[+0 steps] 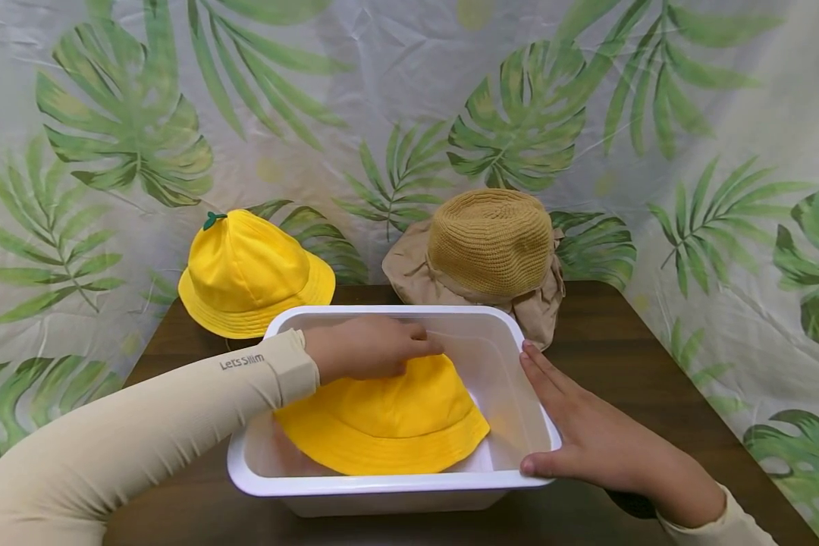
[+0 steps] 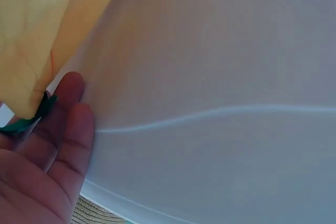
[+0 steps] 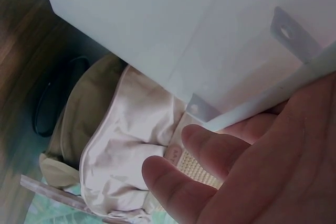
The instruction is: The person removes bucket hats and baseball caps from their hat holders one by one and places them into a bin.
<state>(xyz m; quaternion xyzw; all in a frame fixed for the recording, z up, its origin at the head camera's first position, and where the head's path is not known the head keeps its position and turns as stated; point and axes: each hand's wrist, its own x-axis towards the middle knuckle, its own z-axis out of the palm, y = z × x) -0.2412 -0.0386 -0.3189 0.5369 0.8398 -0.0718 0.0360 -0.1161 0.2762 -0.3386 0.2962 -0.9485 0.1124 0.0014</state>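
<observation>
A yellow bucket hat [image 1: 396, 425] with a green leaf-shaped tip [image 2: 31, 119] leans inside a white plastic bin [image 1: 382, 485], brim toward me. My left hand [image 1: 368, 347] reaches into the bin and holds the hat by the top of its crown, beside the leaf. In the left wrist view its fingers [image 2: 76, 140] lie near the bin wall; the thumb is hidden. My right hand [image 1: 587, 432] rests against the bin's right rim, thumb on the near corner and fingers stretched along the outside. From the right wrist view, two fingertips [image 3: 197, 135] stick out below the rim.
Behind the bin to the left sits another yellow hat [image 1: 249, 277] with a green leaf tip. At the back right, a tan knitted hat [image 1: 491, 243] rests on a beige cloth hat [image 1: 409, 258]. All stand on a dark wooden table [image 1: 621, 349] before a leaf-printed curtain [image 1: 382, 91].
</observation>
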